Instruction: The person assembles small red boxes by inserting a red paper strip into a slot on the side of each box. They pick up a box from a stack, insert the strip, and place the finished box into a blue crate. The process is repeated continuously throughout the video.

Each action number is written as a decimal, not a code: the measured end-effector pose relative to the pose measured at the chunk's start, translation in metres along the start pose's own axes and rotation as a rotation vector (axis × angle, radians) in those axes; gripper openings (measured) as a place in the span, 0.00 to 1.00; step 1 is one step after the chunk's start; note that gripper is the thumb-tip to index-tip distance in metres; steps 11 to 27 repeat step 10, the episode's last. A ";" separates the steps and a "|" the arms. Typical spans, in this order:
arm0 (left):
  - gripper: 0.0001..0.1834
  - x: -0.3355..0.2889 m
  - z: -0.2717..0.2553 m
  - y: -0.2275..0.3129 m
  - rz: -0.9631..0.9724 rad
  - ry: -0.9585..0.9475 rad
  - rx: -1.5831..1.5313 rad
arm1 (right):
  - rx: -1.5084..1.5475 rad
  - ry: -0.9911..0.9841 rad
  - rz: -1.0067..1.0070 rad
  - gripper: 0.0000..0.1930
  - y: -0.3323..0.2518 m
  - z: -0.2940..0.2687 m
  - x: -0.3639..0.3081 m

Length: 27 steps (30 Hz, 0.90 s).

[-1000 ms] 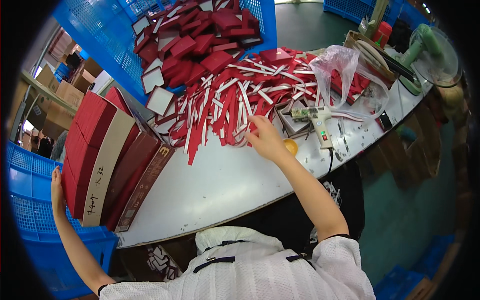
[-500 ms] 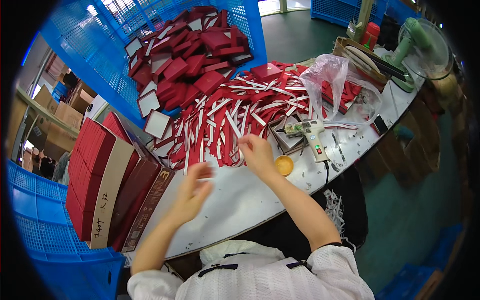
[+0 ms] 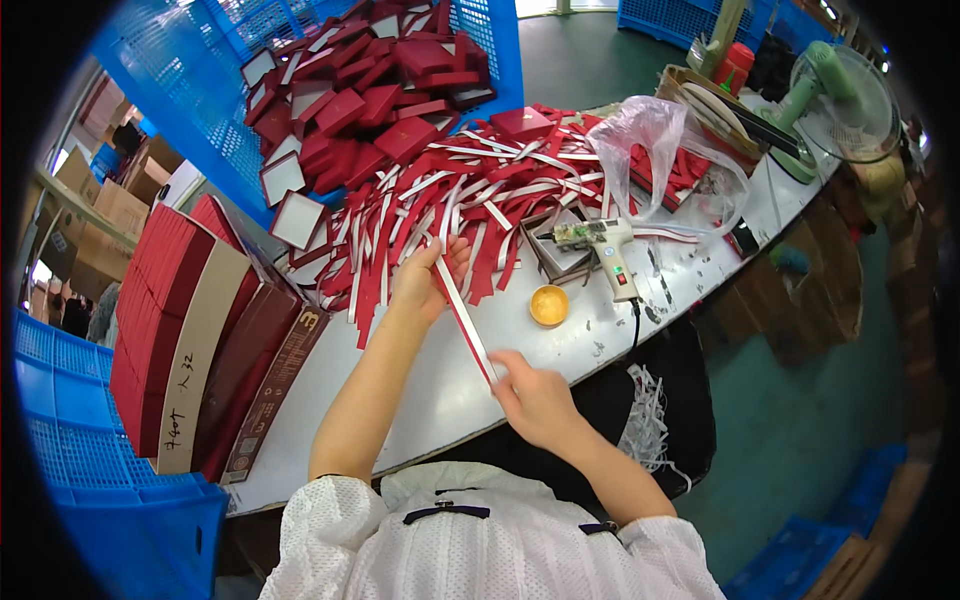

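Observation:
A red ribbon strip (image 3: 463,312) with a white band is stretched between my hands above the white table. My left hand (image 3: 430,277) closes around its upper part, at the near side of a heap of red and white ribbon strips (image 3: 400,215). The lower end is pinched in my right hand (image 3: 538,398), close to the table's near edge. Right of the strip sit a small yellow dish (image 3: 549,306) and a glue gun (image 3: 612,255), whose nozzle end lies over an open box (image 3: 560,262).
A blue crate (image 3: 215,110) full of dark red boxes (image 3: 385,100) stands behind the ribbons. At the left, a carton (image 3: 190,370) holds stacked red boxes. A clear plastic bag (image 3: 645,140) and a green fan (image 3: 835,85) are at the right. Paper-like scraps (image 3: 648,425) hang below the edge.
My right hand has drawn back from the heap toward the near edge, pulling a ribbon strip. My left hand has moved forward and right and now grips that strip.

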State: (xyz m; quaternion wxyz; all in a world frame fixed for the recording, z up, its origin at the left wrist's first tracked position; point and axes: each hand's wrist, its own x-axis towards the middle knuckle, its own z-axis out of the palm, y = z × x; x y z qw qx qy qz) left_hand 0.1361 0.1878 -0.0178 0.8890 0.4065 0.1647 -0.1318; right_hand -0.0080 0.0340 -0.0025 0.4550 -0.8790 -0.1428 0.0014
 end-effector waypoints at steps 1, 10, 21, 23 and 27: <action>0.13 -0.005 0.003 0.005 0.029 -0.016 0.073 | 0.124 -0.043 0.052 0.15 0.002 -0.002 -0.015; 0.14 -0.033 0.007 -0.024 0.993 -0.032 1.047 | 0.085 -0.160 0.092 0.15 0.034 -0.027 -0.059; 0.14 -0.033 0.007 -0.024 0.993 -0.032 1.047 | 0.085 -0.160 0.092 0.15 0.034 -0.027 -0.059; 0.14 -0.033 0.007 -0.024 0.993 -0.032 1.047 | 0.085 -0.160 0.092 0.15 0.034 -0.027 -0.059; 0.14 -0.033 0.007 -0.024 0.993 -0.032 1.047 | 0.085 -0.160 0.092 0.15 0.034 -0.027 -0.059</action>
